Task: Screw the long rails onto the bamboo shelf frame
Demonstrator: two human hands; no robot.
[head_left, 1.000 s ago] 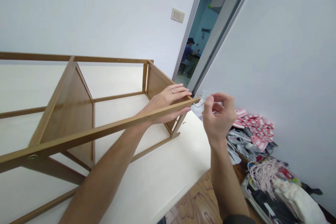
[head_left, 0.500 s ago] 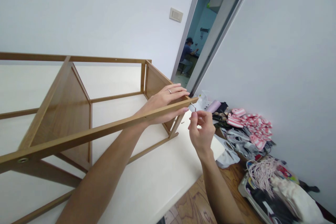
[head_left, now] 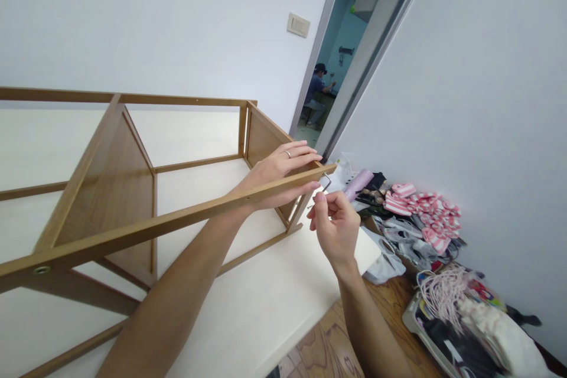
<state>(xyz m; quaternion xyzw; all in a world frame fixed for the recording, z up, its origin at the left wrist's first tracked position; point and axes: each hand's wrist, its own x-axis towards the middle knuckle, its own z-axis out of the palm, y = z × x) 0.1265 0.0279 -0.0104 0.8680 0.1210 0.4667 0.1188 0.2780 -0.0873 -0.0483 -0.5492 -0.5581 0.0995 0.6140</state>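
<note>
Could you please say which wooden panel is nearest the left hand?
The right end panel, beside the left hand; the middle panel stands farther away.

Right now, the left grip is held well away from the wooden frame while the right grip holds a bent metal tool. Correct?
Not quite: the head view shows the left grip on the wooden frame, not away from it. The right grip does hold a bent metal tool.

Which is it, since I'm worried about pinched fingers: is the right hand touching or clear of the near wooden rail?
Apart. The head view shows a gap between right hand and rail, with the bent metal key visible in it.
</note>
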